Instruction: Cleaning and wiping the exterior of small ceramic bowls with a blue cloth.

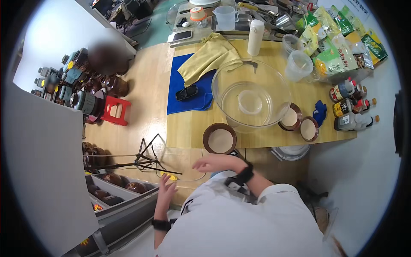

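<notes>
Small yellow object (171, 177) at left hand (166, 188) fingertips
left fingers loosely open, touching it; right hand (209, 163) open, empty, further right

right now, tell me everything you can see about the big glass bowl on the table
The big glass bowl is clear, round and wide, upright near the middle of the wooden table. A small clear cup sits inside on its bottom; otherwise it looks empty. A yellow cloth lies at its back left, brown-rimmed bowls by its front edge. Neither hand touches it.
</notes>
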The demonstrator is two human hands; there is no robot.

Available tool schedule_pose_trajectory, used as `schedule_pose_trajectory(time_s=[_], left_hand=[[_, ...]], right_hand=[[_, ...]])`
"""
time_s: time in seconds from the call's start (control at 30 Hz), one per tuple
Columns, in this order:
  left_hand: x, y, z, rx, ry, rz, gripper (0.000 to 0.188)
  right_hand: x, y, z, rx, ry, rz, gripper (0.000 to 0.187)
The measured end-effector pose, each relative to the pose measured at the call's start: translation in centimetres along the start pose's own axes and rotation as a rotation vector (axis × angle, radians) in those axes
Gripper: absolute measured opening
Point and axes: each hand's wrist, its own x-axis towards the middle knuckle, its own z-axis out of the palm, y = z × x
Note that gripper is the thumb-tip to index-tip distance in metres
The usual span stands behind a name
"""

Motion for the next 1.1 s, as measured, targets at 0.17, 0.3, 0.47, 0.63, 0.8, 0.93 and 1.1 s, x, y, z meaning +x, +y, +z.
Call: schedule_pose_trajectory(time_s=[0.17,0.3,0.47,0.63,0.8,0.93,1.1], left_hand=[[4.6,3.9,7.9,-0.059,-0.334,-0.006,0.060],[7.8,6.1,10.9,-0.086,-0.422,-0.033,0.062],[12.1,7.0,13.4,-0.041,-0.498,-0.090,0.063],[14.0,7.7,14.9,0.010,-0.523,-0.076,0.073],[16.7,5.7,15.6,-0.175,-0.549,-0.045,0.057],[15.3,6.9,16.2,-0.225,-0.556,-0.059,0.051],[10.6,7.4,16.7,-0.225,-0.599,-0.103,0.052]], right_hand=[[-9.6,3.9,-5.4,0.277,0.050,0.363,0.037],[-11.4,8.1,-5.2,0.446,0.353,0.722,0.045],[-8.8,9.5,-4.9,0.759,0.505,0.427,0.065],[-6.6,10.0,-3.8,0.748,0.644,0.335,0.067],[-4.7,8.2,-3.5,0.872,0.711,0.339,0.060],[-3.9,10.5,-2.0,0.494,0.888,0.245,0.056],[-8.1,6.4,-0.9,0.651,0.827,0.372,0.058]])
